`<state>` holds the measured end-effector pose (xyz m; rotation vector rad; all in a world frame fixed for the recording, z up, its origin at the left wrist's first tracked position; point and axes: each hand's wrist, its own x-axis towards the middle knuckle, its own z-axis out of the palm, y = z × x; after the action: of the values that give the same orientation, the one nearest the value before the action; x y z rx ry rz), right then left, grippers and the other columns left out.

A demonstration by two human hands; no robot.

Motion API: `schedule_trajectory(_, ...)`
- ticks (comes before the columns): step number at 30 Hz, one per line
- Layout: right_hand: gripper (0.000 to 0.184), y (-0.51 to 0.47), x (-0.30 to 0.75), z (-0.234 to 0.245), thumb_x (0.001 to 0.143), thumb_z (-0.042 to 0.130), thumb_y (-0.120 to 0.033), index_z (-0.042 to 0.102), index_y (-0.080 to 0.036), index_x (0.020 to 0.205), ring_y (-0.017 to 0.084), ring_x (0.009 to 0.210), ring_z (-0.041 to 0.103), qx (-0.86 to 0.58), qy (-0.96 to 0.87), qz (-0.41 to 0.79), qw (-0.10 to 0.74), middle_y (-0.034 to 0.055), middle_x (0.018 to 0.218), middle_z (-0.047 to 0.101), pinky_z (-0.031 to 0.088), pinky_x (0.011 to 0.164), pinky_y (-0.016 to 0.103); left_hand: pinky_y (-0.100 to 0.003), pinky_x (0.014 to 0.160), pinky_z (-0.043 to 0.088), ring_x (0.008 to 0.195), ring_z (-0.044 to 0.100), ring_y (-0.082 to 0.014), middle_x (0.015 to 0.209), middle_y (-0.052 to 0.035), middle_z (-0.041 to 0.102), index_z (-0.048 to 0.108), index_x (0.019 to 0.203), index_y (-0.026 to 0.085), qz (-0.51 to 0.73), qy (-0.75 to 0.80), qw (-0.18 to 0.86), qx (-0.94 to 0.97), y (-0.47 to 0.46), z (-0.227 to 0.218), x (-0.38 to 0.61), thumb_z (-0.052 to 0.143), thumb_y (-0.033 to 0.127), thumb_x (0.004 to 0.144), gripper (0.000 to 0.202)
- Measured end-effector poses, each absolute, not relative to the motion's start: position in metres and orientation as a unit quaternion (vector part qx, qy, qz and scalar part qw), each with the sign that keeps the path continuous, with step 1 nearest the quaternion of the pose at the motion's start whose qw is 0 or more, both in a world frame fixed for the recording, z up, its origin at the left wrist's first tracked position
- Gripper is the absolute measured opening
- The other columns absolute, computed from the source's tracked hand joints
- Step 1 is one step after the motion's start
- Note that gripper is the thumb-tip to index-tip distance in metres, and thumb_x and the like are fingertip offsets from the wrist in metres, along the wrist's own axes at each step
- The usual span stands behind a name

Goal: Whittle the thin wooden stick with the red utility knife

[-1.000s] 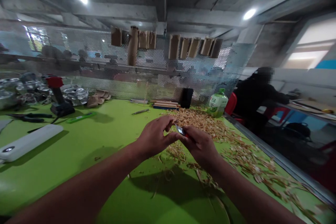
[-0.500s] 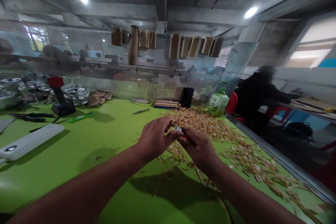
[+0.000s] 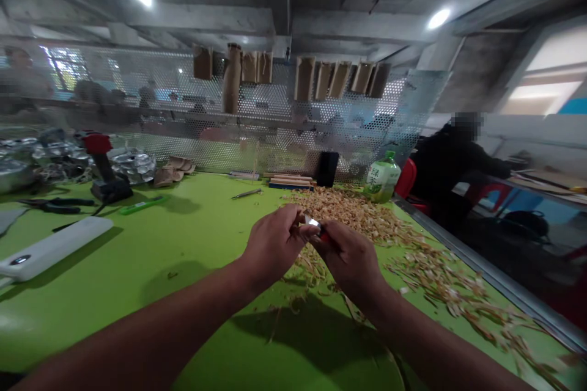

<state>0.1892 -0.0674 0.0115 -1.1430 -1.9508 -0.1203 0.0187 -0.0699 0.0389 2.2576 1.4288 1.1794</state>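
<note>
My left hand (image 3: 275, 243) and my right hand (image 3: 349, 254) meet above the green table (image 3: 183, 256), just in front of a heap of pale wood shavings (image 3: 358, 214). My right hand is closed round a small knife (image 3: 316, 226) with a red handle and a shiny blade that shows between the two hands. My left hand is pinched shut against the blade; what it pinches is too small to make out. More shavings lie under the hands.
A green drink bottle (image 3: 381, 178), a black block (image 3: 327, 169) and wooden strips (image 3: 288, 182) stand at the back by a perforated metal screen (image 3: 275, 116). At left lie a white case (image 3: 50, 247), a red-topped tool (image 3: 104, 168) and metal parts. A person in black (image 3: 452, 162) sits at right.
Both hands have drifted slightly left and up, staying together. The knife blade now catches more light between them. The camera shifted a little.
</note>
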Motion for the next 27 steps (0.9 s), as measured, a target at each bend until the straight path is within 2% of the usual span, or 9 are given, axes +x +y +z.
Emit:
schedule_trajectory(4, 0.031, -0.066, 0.19, 0.011, 0.091, 0.052, -0.045, 0.056, -0.02, 0.073, 0.013, 0.056, 0.046, -0.461, -0.784, -0.058, 0.412, 0.0004, 0.065, 0.056, 0.028, 0.054, 0.025, -0.025, 0.053, 0.022, 0.058, 0.042, -0.0127, 0.067, 0.002, 0.053, 0.043, 0.076, 0.02, 0.399, 0.496, 0.133, 0.76, -0.07, 0.039, 0.02, 0.045, 0.053, 0.09, 0.036)
schedule_trajectory(11, 0.03, -0.067, 0.191, 0.01, 0.09, 0.053, -0.048, 0.061, -0.021, 0.082, 0.016, 0.063, 0.052, -0.47, -0.78, -0.092, 0.402, 0.0027, 0.069, 0.061, 0.03, 0.057, 0.026, -0.025, 0.052, 0.022, 0.055, 0.038, -0.0114, 0.061, 0.0041, 0.046, 0.04, 0.072, 0.02, 0.403, 0.502, 0.162, 0.748, -0.07, 0.038, 0.02, 0.045, 0.055, 0.089, 0.039)
schedule_trajectory(15, 0.028, -0.065, 0.196, 0.013, 0.087, 0.057, -0.048, 0.063, -0.021, 0.086, 0.016, 0.064, 0.052, -0.477, -0.754, -0.081, 0.445, 0.0031, 0.073, 0.062, 0.034, 0.058, 0.026, -0.024, 0.051, 0.024, 0.057, 0.04, -0.0119, 0.064, 0.0025, 0.049, 0.043, 0.074, 0.02, 0.416, 0.501, 0.204, 0.731, -0.068, 0.036, 0.019, 0.046, 0.058, 0.087, 0.041)
schedule_trajectory(20, 0.029, -0.061, 0.202, 0.021, 0.088, 0.055, -0.047, 0.061, -0.019, 0.087, 0.013, 0.059, 0.047, -0.477, -0.707, -0.001, 0.522, -0.0008, 0.066, 0.054, 0.035, 0.055, 0.025, -0.025, 0.055, 0.03, 0.064, 0.044, -0.0138, 0.073, -0.0004, 0.054, 0.051, 0.085, 0.019, 0.417, 0.467, 0.25, 0.738, -0.066, 0.035, 0.019, 0.043, 0.058, 0.089, 0.04)
schedule_trajectory(24, 0.03, -0.06, 0.2, 0.021, 0.089, 0.051, -0.046, 0.058, -0.019, 0.079, 0.012, 0.056, 0.042, -0.44, -0.759, 0.105, 0.469, -0.0032, 0.061, 0.046, 0.033, 0.052, 0.023, -0.027, 0.062, 0.034, 0.072, 0.045, -0.0152, 0.081, -0.002, 0.055, 0.052, 0.085, 0.019, 0.443, 0.42, 0.25, 0.752, -0.064, 0.035, 0.02, 0.032, 0.051, 0.096, 0.039)
schedule_trajectory(27, 0.03, -0.061, 0.2, 0.02, 0.09, 0.051, -0.045, 0.057, -0.018, 0.077, 0.011, 0.057, 0.041, -0.414, -0.788, 0.115, 0.441, -0.0034, 0.061, 0.044, 0.032, 0.052, 0.022, -0.026, 0.064, 0.035, 0.074, 0.045, -0.0155, 0.081, -0.0012, 0.053, 0.052, 0.085, 0.019, 0.45, 0.402, 0.244, 0.759, -0.061, 0.035, 0.019, 0.034, 0.046, 0.097, 0.034)
